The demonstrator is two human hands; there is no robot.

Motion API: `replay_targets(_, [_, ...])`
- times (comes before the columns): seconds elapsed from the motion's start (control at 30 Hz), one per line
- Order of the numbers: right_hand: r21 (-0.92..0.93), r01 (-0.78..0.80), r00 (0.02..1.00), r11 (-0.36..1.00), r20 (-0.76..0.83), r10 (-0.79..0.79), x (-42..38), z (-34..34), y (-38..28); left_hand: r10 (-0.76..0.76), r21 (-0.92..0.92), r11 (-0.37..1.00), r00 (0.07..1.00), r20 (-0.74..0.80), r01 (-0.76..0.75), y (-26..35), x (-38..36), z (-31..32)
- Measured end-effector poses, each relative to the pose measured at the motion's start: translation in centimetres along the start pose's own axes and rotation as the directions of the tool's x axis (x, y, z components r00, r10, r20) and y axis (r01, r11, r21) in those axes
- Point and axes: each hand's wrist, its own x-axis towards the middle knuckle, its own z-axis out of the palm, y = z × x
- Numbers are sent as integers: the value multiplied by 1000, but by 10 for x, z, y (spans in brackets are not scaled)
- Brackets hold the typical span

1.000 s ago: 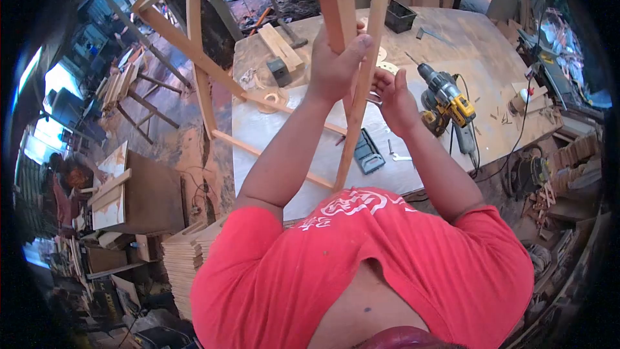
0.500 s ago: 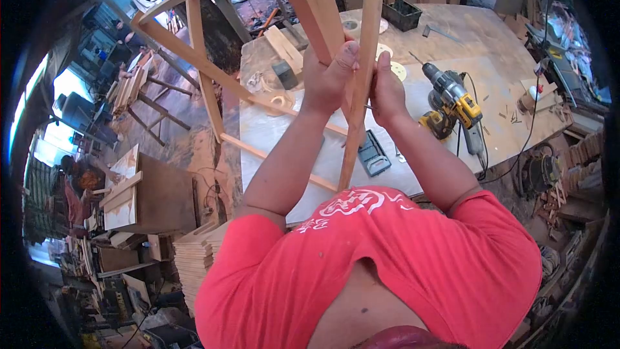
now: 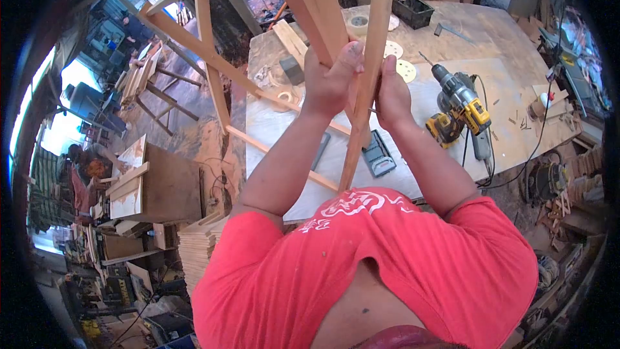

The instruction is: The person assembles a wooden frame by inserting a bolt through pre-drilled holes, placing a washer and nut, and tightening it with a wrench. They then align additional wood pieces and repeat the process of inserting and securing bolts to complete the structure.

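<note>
A pale wooden chair frame (image 3: 363,110) rises in front of my chest and stands over the worktable, tilted. My left hand (image 3: 330,87) is closed around one of its upright pieces, thumb pointing up. On the other side of the nearest leg, my right hand (image 3: 392,95) is closed with its thumb against the wood. A thin metal tip shows by its fingers, but what it belongs to is hidden. Below the hands, an open bit case (image 3: 378,155) lies on the table next to the leg.
A yellow and black cordless drill (image 3: 458,100) lies right of my hands, bit pointing away. Round sanding discs (image 3: 405,71), a black crate (image 3: 413,11) and wood blocks (image 3: 290,42) are on the worktable (image 3: 510,32). A cable hangs at the right. Stacked boards (image 3: 197,252) stand at lower left.
The view has shifted slightly, so the table and background sit a little farther right. Both hands keep their places on the chair frame.
</note>
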Motion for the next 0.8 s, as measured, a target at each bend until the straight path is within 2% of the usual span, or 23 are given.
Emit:
replay_targets(0.03, [1,3,1000,1000,-2,-3,0,-2,-2,1,-1,1000,1000,3,-1,-1,2,-1])
replay_targets(0.1, [-184,-56,998,981,4,57,-6,-6,-9,31,25,999,999,22,-31,-2,1,-2])
replay_targets(0.13, [-189,-53,998,981,9,56,-4,-5,-8,36,24,999,999,17,-36,-2,2,-2])
replay_targets(0.2, [164,-83,996,983,0,84,-2,1,-1,15,114,993,1000,-13,-14,-1,0,-2])
replay_targets(0.33, [196,-113,993,974,8,114,-6,5,-9,13,90,996,999,-31,-10,0,-1,-3])
replay_targets(0.4, [183,-123,992,975,6,124,-11,8,-13,54,182,982,999,-10,-51,0,0,-4])
replay_targets(0.57, [140,-121,992,983,50,115,-14,10,-18,76,239,968,997,-1,-73,6,-4,-7])
replay_targets(0.63, [134,-149,988,980,46,144,-13,7,-16,79,243,967,997,1,-77,9,-6,-9])
replay_targets(0.7, [54,-221,974,974,59,217,-13,5,-18,90,344,934,995,46,-100,12,-8,-11])
replay_targets(0.77, [256,-137,989,957,85,119,-11,8,-15,52,294,954,999,0,-50,14,-6,-8])
replay_targets(0.8, [218,-75,992,973,112,52,-22,19,-29,114,287,951,993,7,-111,10,-7,-10])
